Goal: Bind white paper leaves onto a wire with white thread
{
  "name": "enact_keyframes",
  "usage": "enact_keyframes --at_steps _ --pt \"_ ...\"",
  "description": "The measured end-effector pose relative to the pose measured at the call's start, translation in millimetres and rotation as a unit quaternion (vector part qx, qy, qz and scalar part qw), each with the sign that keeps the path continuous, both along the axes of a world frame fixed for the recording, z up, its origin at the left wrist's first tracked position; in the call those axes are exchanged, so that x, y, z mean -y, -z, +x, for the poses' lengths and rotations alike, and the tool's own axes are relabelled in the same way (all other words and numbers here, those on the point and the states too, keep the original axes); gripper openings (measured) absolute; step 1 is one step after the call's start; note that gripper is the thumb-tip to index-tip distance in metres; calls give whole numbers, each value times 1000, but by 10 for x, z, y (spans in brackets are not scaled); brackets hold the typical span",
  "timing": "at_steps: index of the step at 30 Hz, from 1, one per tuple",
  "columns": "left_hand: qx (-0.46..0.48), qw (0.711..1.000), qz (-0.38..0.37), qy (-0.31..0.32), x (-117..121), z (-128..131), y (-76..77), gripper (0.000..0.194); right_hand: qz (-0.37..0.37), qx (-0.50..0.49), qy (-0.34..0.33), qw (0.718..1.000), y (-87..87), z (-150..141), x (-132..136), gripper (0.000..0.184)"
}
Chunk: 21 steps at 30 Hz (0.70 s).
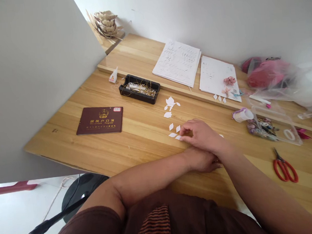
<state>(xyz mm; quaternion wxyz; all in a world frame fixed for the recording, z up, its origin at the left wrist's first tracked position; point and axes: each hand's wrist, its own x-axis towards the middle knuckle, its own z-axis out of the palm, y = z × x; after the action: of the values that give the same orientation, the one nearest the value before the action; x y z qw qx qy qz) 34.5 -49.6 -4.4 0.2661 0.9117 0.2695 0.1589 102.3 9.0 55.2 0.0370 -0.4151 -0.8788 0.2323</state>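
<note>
My right hand [197,134] crosses over my left wrist. Its thumb and index finger are pinched together at a white leaf-shaped paper piece [178,137] on the wooden table. Close to the fingertips lie more white paper leaves [171,127], and farther back is a small cluster of white petal cutouts [170,102]. My left hand [205,160] rests lower, partly under the right forearm, its fingers curled; what they hold, if anything, is hidden. A bit of white [221,136] peeks out behind the right wrist.
Red-handled scissors [284,167] lie at right, near a clear box of trinkets [277,132] and a white roll [242,115]. A black tray [139,89], a glue bottle [113,76] and a maroon booklet [100,120] are left. Paper sheets [177,62] lie on the raised ledge.
</note>
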Motion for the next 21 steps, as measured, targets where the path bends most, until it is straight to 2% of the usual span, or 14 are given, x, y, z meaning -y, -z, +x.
enact_keyframes --at_steps 4,10,15,21 --pt "22 1000 2 0 -12 -10 -8 50 25 23 23 999 1 3 -22 11" --pt "34 999 10 4 -14 -3 30 50 32 -4 57 998 5 26 -10 9" --pt "3 1000 10 -6 6 7 52 57 23 -38 41 998 -15 6 33 14" --pt "-26 999 -26 -19 47 -9 24 60 14 -34 5 999 -13 -107 25 10"
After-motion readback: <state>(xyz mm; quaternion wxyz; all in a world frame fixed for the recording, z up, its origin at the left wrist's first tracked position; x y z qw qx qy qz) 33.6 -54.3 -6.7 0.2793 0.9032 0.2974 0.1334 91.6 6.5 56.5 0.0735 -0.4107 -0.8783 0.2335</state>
